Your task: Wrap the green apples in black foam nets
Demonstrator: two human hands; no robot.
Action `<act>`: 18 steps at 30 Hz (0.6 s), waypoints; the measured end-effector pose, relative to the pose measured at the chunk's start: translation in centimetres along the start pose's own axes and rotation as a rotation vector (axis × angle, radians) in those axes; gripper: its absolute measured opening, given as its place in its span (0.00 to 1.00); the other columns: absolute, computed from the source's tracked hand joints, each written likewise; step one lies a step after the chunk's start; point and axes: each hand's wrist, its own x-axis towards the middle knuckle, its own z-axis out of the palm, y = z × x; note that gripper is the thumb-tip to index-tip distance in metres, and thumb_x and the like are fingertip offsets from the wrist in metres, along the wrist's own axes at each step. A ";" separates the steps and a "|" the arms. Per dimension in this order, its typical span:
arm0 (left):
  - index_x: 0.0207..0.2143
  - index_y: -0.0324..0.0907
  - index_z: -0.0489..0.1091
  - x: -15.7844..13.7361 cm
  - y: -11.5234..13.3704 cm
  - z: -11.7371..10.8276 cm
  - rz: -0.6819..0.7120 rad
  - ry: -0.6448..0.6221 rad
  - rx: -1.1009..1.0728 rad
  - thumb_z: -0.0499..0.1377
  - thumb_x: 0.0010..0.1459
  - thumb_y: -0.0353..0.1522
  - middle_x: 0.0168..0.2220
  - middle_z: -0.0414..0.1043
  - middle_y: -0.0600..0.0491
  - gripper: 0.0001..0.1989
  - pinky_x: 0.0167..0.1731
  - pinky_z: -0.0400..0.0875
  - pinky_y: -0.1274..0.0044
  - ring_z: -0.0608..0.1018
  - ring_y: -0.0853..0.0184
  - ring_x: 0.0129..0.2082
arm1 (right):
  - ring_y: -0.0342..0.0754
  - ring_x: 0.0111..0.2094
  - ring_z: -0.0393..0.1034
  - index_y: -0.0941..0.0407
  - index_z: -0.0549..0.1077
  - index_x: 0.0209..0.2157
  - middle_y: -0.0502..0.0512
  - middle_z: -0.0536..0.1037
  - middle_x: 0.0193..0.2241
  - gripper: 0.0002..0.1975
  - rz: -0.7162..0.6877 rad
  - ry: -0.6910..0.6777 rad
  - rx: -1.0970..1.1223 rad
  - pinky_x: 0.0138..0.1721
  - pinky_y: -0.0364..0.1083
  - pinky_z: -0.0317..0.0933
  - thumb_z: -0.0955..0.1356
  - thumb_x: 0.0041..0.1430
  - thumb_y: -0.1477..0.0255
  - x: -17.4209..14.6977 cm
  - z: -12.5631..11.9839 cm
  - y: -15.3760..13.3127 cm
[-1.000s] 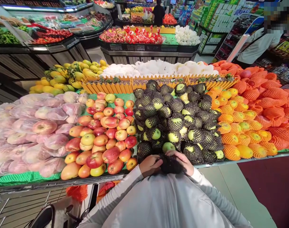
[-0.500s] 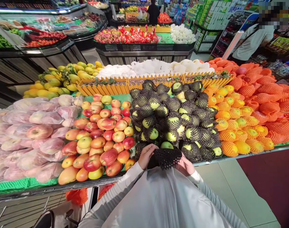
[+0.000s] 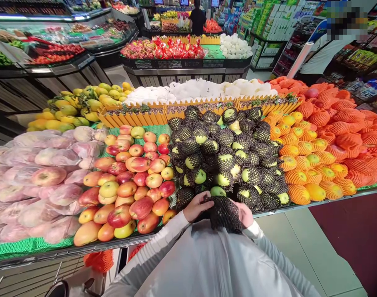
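Close to my body I hold a black foam fruit net [image 3: 225, 215] with both hands. My left hand [image 3: 197, 207] pinches its upper left edge, thumb and fingers closed. On the other side, my right hand [image 3: 244, 213] grips the net's right edge, its fingertips partly hidden behind the mesh. The net looks bunched and hangs down toward my pale clothing; whether any fruit is inside cannot be seen. Just beyond it a bare green apple [image 3: 218, 191] rests at the front of a heap of green apples in black nets [image 3: 224, 161].
Loose red-yellow apples [image 3: 140, 179] lie left of the heap, then wrapped pink apples [image 3: 48, 177]. Oranges in orange nets [image 3: 302, 177] and red-netted fruit [image 3: 352, 123] fill the right. A yellow picket divider [image 3: 135, 117] runs behind. A metal cart [image 3: 56, 268] stands lower left. A person [image 3: 323, 51] is at upper right.
The net has gone from spread wide to bunched and drooping lower. My left hand has shifted slightly right, closer to my right hand, which stays near the same place.
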 end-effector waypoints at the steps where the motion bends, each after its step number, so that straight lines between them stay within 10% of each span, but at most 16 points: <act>1: 0.27 0.42 0.57 0.6 -0.2 0.0 0.057 0.044 0.107 0.65 0.51 0.44 0.24 0.54 0.62 0.21 0.27 0.55 0.80 0.60 0.73 0.25 | 0.52 0.27 0.71 0.54 0.75 0.29 0.53 0.76 0.23 0.19 -0.015 0.008 -0.060 0.33 0.51 0.67 0.70 0.47 0.52 0.2 0.1 0.2; 7: 0.34 0.43 0.61 4.4 -1.8 -0.8 0.270 0.447 0.627 0.55 0.58 0.30 0.37 0.71 0.51 0.03 0.46 0.65 0.71 0.73 0.64 0.41 | 0.48 0.30 0.66 0.54 0.70 0.31 0.52 0.74 0.28 0.16 -0.220 0.289 -0.399 0.36 0.48 0.64 0.69 0.53 0.55 2.1 -0.5 1.7; 18: 0.41 0.43 0.72 2.3 -1.6 -0.5 0.282 0.342 0.682 0.53 0.62 0.34 0.42 0.72 0.47 0.09 0.50 0.67 0.68 0.74 0.60 0.46 | 0.55 0.45 0.73 0.54 0.72 0.45 0.59 0.78 0.43 0.15 -0.457 0.252 -0.608 0.50 0.54 0.65 0.64 0.57 0.68 1.5 -0.1 2.1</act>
